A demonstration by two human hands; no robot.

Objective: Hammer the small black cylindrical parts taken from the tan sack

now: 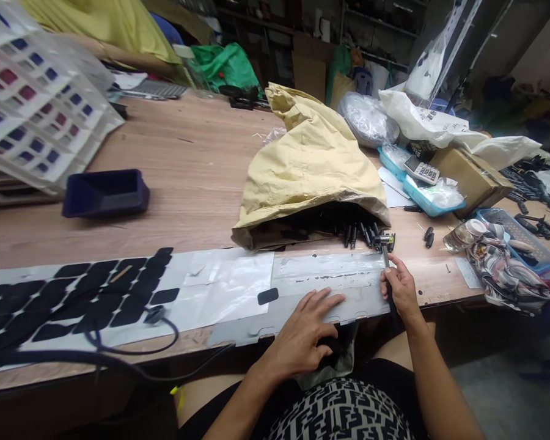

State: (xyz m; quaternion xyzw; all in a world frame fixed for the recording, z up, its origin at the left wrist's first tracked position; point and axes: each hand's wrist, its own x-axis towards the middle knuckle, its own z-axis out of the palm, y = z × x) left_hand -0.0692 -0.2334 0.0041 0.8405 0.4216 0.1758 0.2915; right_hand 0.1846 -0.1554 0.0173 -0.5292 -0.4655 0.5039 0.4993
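My left hand lies flat, fingers stretched out, pressing on a long grey plastic strip at the table's front edge. My right hand is closed around a thin black tool whose tip rests at the strip's right end. A single black pad sits on the strip left of my left hand. Just behind, a yellow paper sack lies open, with several black pen-like pieces spilling from its mouth.
Several black pads cover a white sheet at the left, with a black cable beside them. A dark blue tray, stacked clear trays, a calculator, a cardboard box and a glass jar stand around.
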